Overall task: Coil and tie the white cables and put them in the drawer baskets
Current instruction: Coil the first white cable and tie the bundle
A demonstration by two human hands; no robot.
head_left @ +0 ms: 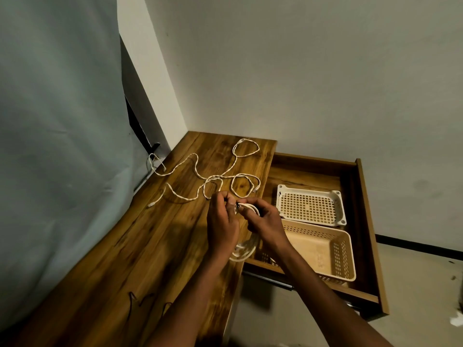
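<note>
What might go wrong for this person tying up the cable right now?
Both hands, left and right, pinch the coiled cable near the table's edge; if the tie slips, the loops hanging below may spring apart or drop. The loose cables lie crossed over one another on the table and may tangle when lifted. A far cable end hangs off the back edge and could slide off.

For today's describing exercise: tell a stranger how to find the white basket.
Start at the open wooden drawer beside the wooden table. Two plastic baskets sit inside; the white basket is the farther, shallower one, paler than the beige basket.
</note>
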